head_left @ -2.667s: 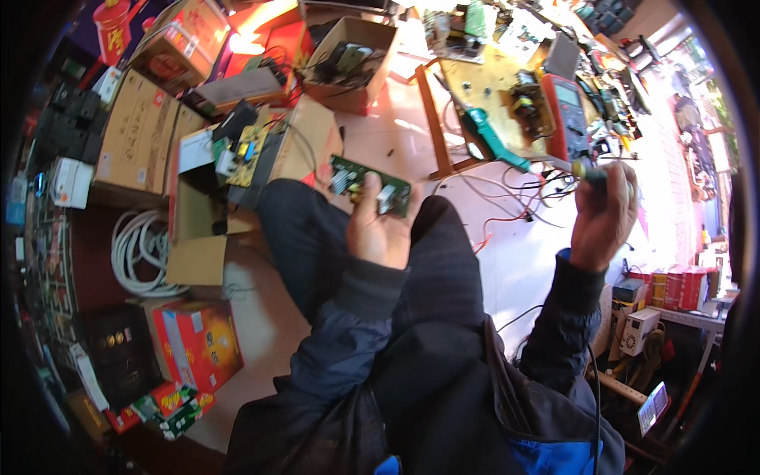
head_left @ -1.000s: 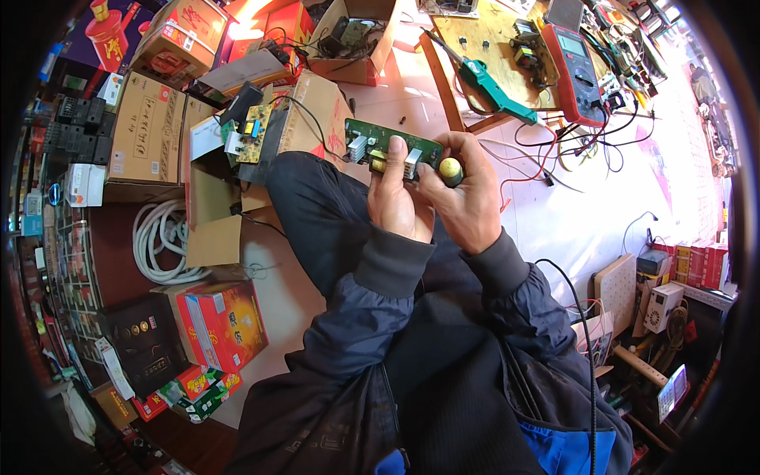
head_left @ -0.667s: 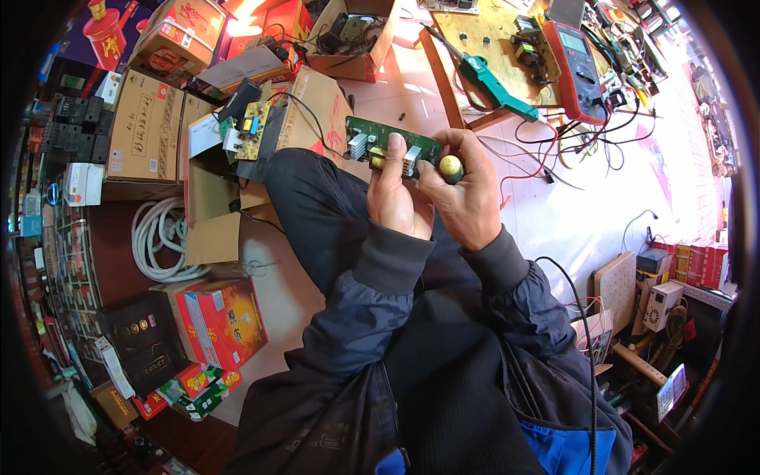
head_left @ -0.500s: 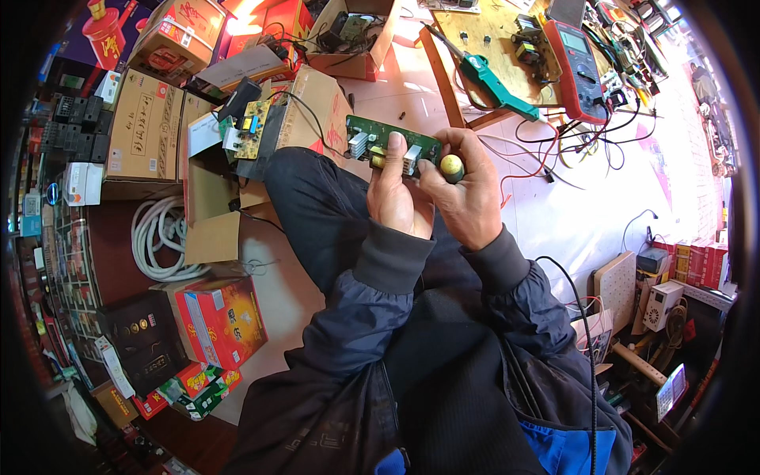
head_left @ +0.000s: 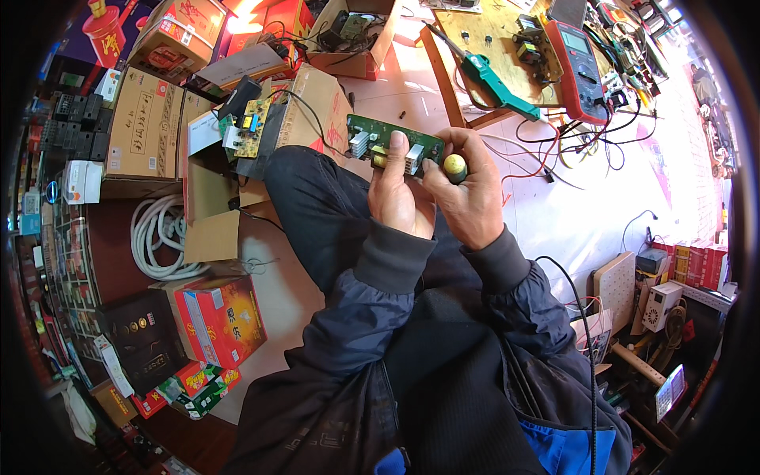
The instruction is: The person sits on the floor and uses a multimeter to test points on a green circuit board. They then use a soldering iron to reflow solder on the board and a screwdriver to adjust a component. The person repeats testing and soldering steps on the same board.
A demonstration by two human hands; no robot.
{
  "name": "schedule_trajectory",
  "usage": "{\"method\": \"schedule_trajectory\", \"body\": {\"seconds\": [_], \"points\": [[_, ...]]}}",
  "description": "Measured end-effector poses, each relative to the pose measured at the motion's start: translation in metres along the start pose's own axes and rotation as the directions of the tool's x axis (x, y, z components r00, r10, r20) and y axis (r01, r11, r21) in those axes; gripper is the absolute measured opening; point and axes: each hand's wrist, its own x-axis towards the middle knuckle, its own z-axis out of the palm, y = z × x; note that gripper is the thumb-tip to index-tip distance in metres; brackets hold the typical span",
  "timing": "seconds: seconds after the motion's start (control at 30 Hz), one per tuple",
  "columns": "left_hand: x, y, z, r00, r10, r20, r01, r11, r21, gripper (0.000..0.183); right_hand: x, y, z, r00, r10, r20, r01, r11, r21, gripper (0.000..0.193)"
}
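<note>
Above my lap I hold a green circuit board [head_left: 412,139] with silver heat sinks, a yellow-wrapped part and other components on it. My left hand [head_left: 393,194] is closed on the board, its thumb lying across the component side between the two heat sinks. At the board's right end, my right hand [head_left: 473,202] is closed round a yellow-green, round-ended handle [head_left: 454,166] with a dark side. The rest of that handle is hidden by the fingers, so its kind is unclear. My right thumb tip lies close to the right heat sink.
Left of my knee, a yellow circuit board [head_left: 255,125] rests on an open cardboard box [head_left: 214,210]. A wooden table [head_left: 463,24] at the upper right carries a green-handled soldering tool [head_left: 495,85] and a red multimeter [head_left: 576,67]. A white cable coil [head_left: 158,237] and a red box [head_left: 226,321] lie left.
The board and my hands have shifted very slightly; the grip looks the same. Nothing else has visibly moved.
</note>
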Motion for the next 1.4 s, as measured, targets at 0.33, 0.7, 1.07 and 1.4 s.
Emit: {"method": "schedule_trajectory", "body": {"seconds": [0.33, 0.7, 1.07, 1.4], "points": [[-0.0023, 0.0002, 0.0026, 1.000, 0.016, 0.013, -0.016, 1.000, 0.000, 0.037, -0.0001, -0.0002, -0.0012, 0.999, -0.010, 0.037, 0.012, 1.000, -0.029, 0.032], [-0.0001, 0.0006, 0.0018, 1.000, -0.011, 0.013, 0.011, 1.000, -0.020, 0.037, 0.0000, -0.0018, 0.0002, 1.000, 0.025, 0.008, -0.025, 0.999, 0.035, 0.032], [-0.0014, 0.0005, 0.0035, 1.000, 0.025, 0.012, -0.026, 0.999, 0.025, 0.032, 0.0033, -0.0060, -0.0038, 0.999, 0.002, 0.037, -0.002, 1.000, -0.002, 0.037], [-0.0052, 0.0009, 0.0079, 1.000, 0.020, -0.001, -0.020, 0.999, 0.042, 0.038, 0.0009, -0.0048, -0.0010, 1.000, -0.002, 0.014, 0.002, 1.000, -0.003, 0.037]]}}
